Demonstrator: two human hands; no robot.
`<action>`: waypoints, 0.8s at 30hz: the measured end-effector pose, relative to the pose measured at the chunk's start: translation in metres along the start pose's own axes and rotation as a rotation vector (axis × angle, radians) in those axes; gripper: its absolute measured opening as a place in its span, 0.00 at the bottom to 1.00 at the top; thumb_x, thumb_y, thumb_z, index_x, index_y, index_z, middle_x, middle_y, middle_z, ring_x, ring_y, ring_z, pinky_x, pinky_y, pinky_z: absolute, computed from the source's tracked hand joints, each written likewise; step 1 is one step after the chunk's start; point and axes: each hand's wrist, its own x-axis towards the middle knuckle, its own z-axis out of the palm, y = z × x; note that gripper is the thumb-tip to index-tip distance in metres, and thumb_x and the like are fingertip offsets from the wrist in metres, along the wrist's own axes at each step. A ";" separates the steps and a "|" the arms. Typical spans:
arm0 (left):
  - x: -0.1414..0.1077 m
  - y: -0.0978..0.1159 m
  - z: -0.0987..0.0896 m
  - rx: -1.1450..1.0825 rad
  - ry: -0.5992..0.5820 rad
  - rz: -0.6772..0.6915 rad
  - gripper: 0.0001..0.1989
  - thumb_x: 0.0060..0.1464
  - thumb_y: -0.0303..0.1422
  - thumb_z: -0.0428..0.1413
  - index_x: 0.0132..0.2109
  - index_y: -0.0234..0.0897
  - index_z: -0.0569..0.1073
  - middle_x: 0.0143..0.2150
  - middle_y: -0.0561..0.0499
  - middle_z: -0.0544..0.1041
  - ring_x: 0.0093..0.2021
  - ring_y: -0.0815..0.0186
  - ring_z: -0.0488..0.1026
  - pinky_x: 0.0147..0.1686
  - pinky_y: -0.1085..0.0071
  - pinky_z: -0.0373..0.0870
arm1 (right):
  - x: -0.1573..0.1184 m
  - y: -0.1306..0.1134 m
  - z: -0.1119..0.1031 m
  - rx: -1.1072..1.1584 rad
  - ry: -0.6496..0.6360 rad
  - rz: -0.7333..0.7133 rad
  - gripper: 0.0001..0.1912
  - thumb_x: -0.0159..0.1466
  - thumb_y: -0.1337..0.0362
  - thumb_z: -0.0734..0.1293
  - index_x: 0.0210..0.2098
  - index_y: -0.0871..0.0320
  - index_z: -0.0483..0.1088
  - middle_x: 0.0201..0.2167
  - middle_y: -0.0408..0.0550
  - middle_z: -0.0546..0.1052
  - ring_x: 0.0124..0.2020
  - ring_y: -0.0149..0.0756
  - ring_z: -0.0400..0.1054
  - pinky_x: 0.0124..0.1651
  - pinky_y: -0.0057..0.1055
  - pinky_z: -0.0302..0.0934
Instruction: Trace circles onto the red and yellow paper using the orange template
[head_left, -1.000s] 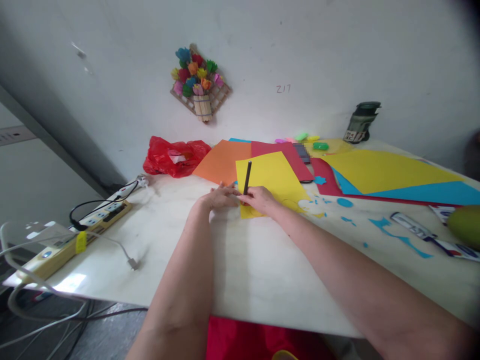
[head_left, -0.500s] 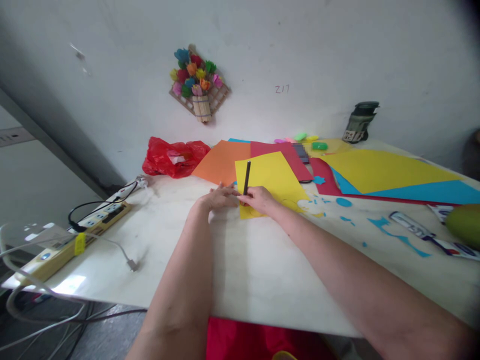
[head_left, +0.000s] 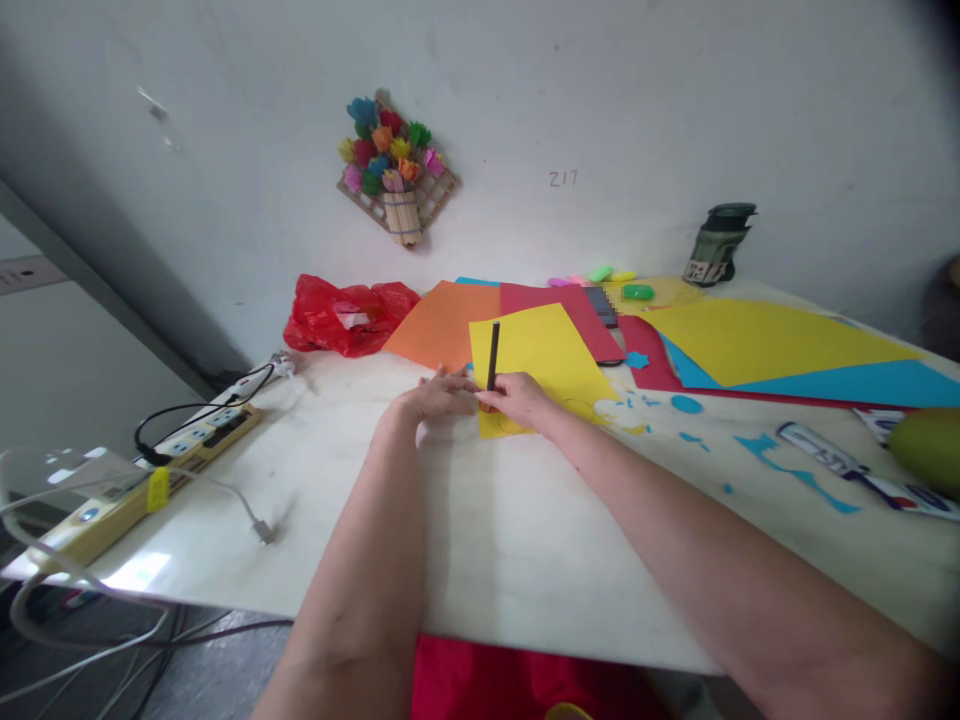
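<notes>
In my right hand (head_left: 519,398) is a dark pencil (head_left: 493,356), held nearly upright with its lower end at the left part of a yellow sheet (head_left: 555,345). Curved drawn outlines show on the sheet near its lower edge, and a piece is cut out of its lower right corner. My left hand (head_left: 444,394) lies flat at the sheet's left edge, fingers stretched out towards the pencil. Behind it an orange sheet (head_left: 442,325) and a red sheet (head_left: 536,300) lie partly under the yellow one.
Blue paper scraps (head_left: 795,470) and a blue disc (head_left: 686,404) are scattered on the right, beside a white tube (head_left: 821,450). Larger yellow paper (head_left: 780,340) covers the back right, near a dark bottle (head_left: 721,245). A red plastic bag (head_left: 337,315) and power strip (head_left: 195,440) stand left.
</notes>
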 end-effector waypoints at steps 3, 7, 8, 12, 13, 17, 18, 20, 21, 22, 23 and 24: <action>0.000 0.001 0.000 0.008 -0.002 -0.001 0.22 0.41 0.39 0.52 0.48 0.54 0.63 0.60 0.64 0.43 0.59 0.54 0.28 0.51 0.47 0.27 | 0.000 -0.001 -0.001 0.005 -0.003 0.007 0.15 0.52 0.54 0.60 0.23 0.59 0.70 0.21 0.44 0.72 0.23 0.28 0.63 0.27 0.24 0.54; 0.000 0.001 0.000 0.009 -0.007 -0.008 0.23 0.41 0.39 0.52 0.48 0.55 0.62 0.60 0.64 0.43 0.59 0.54 0.28 0.51 0.46 0.27 | 0.000 -0.001 -0.001 0.020 -0.006 0.004 0.14 0.52 0.55 0.60 0.23 0.59 0.70 0.21 0.44 0.72 0.23 0.28 0.63 0.27 0.24 0.55; 0.000 0.001 0.000 0.009 -0.005 -0.011 0.23 0.41 0.39 0.52 0.49 0.55 0.62 0.60 0.64 0.43 0.59 0.54 0.28 0.51 0.47 0.27 | 0.001 -0.001 -0.001 0.022 -0.006 0.008 0.14 0.52 0.55 0.60 0.23 0.59 0.70 0.21 0.44 0.72 0.23 0.28 0.63 0.27 0.24 0.55; 0.001 0.000 0.000 0.009 0.000 -0.001 0.23 0.41 0.40 0.52 0.48 0.55 0.63 0.60 0.64 0.42 0.59 0.54 0.29 0.50 0.46 0.27 | 0.001 0.000 -0.001 0.036 -0.012 0.030 0.14 0.52 0.55 0.61 0.23 0.60 0.70 0.21 0.44 0.72 0.23 0.28 0.64 0.27 0.24 0.56; 0.001 0.000 0.000 0.011 0.000 0.001 0.23 0.41 0.40 0.52 0.48 0.55 0.63 0.60 0.64 0.42 0.59 0.54 0.29 0.50 0.46 0.28 | 0.001 0.000 -0.001 0.042 -0.015 0.031 0.14 0.51 0.56 0.61 0.23 0.60 0.70 0.21 0.44 0.72 0.23 0.28 0.64 0.27 0.24 0.56; 0.002 -0.002 0.000 0.026 -0.001 0.002 0.23 0.41 0.41 0.52 0.48 0.56 0.63 0.60 0.65 0.42 0.59 0.53 0.29 0.50 0.46 0.28 | 0.001 0.000 -0.002 0.060 -0.018 0.018 0.13 0.52 0.57 0.61 0.23 0.60 0.70 0.21 0.44 0.72 0.24 0.28 0.64 0.27 0.24 0.56; 0.002 -0.002 0.001 0.026 -0.001 0.004 0.23 0.41 0.41 0.52 0.48 0.56 0.63 0.60 0.64 0.42 0.59 0.54 0.29 0.50 0.46 0.28 | 0.001 0.000 -0.002 0.062 -0.020 0.018 0.12 0.52 0.57 0.61 0.23 0.60 0.70 0.21 0.44 0.72 0.24 0.28 0.64 0.27 0.24 0.56; 0.002 -0.003 0.001 0.021 0.002 0.008 0.22 0.41 0.41 0.52 0.48 0.56 0.63 0.60 0.64 0.42 0.59 0.54 0.29 0.50 0.46 0.28 | 0.001 -0.001 -0.003 0.067 -0.025 0.021 0.12 0.52 0.57 0.61 0.23 0.60 0.70 0.21 0.44 0.72 0.24 0.28 0.64 0.27 0.24 0.56; 0.002 -0.003 0.001 0.019 0.004 0.008 0.22 0.41 0.41 0.52 0.48 0.56 0.63 0.60 0.64 0.43 0.59 0.54 0.29 0.50 0.46 0.28 | 0.000 -0.002 -0.004 0.068 -0.027 0.021 0.12 0.52 0.57 0.61 0.23 0.60 0.70 0.21 0.44 0.72 0.24 0.28 0.64 0.27 0.24 0.56; 0.002 -0.003 0.001 0.018 0.008 0.006 0.22 0.41 0.41 0.52 0.48 0.56 0.63 0.60 0.64 0.43 0.59 0.54 0.29 0.50 0.46 0.28 | 0.000 -0.002 -0.004 0.068 -0.029 0.020 0.12 0.51 0.58 0.61 0.22 0.60 0.69 0.21 0.44 0.72 0.24 0.28 0.64 0.27 0.24 0.56; 0.002 -0.002 0.001 0.019 0.012 0.002 0.22 0.41 0.41 0.52 0.48 0.56 0.63 0.60 0.65 0.44 0.59 0.54 0.29 0.50 0.46 0.28 | 0.000 -0.003 -0.004 0.067 -0.030 0.019 0.12 0.51 0.58 0.61 0.22 0.60 0.69 0.21 0.44 0.72 0.24 0.28 0.64 0.27 0.24 0.55; 0.001 -0.002 0.001 0.020 0.014 -0.003 0.22 0.41 0.41 0.52 0.47 0.56 0.63 0.60 0.65 0.44 0.59 0.54 0.30 0.51 0.46 0.28 | 0.000 -0.003 -0.005 0.065 -0.030 0.020 0.12 0.51 0.58 0.61 0.22 0.60 0.69 0.21 0.44 0.72 0.24 0.28 0.63 0.27 0.24 0.55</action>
